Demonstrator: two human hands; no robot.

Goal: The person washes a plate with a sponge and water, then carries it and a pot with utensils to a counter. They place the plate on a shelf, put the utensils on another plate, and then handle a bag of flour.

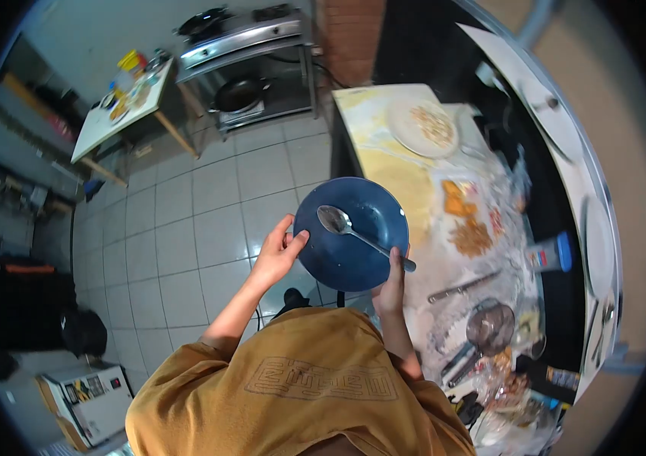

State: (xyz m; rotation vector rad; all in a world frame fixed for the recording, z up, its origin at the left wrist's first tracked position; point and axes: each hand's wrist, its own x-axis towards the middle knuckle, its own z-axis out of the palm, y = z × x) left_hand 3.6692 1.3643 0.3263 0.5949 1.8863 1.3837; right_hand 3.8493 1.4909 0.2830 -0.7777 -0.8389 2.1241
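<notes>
A dark blue plate (pixel 323 258) is held out in front of my body, above the tiled floor and beside the counter. My left hand (pixel 280 254) grips its left rim, thumb on top. On the right side my right hand (pixel 393 289) holds the rim, its thumb against the handle of a metal spoon (pixel 333 220). The spoon lies across the plate with its bowl toward the upper left. Fingers under the plate are hidden from view.
The counter (pixel 421 281) on my right carries a round plate of pale shreds (pixel 431 129), orange food pieces (pixel 457 199), a knife (pixel 462 288), a strainer (pixel 490 327) and a blue-lidded container (pixel 551 254). Ahead stand a stove (pixel 243 47) and a small table (pixel 121 118).
</notes>
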